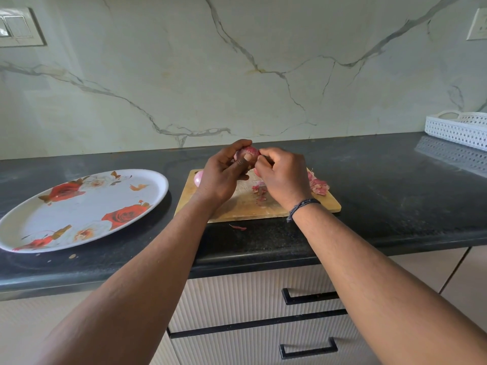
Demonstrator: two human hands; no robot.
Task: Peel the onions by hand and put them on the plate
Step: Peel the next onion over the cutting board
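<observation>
My left hand (224,172) grips a pink onion (249,153) above the wooden cutting board (237,206). My right hand (283,175) pinches the onion's skin at its right side. Another onion (198,178) lies on the board's far left corner, half hidden behind my left hand. Loose pink skins (317,185) lie on the board's right side, with smaller bits (259,191) near its middle. The white oval plate (147,204) with red roses sits on the counter to the left of the board, with no onion on it.
A scrap of peel (238,227) lies on the black counter just in front of the board. A white perforated tray (458,130) stands at the far right by the marble wall. Drawers with black handles (308,296) are below the counter edge.
</observation>
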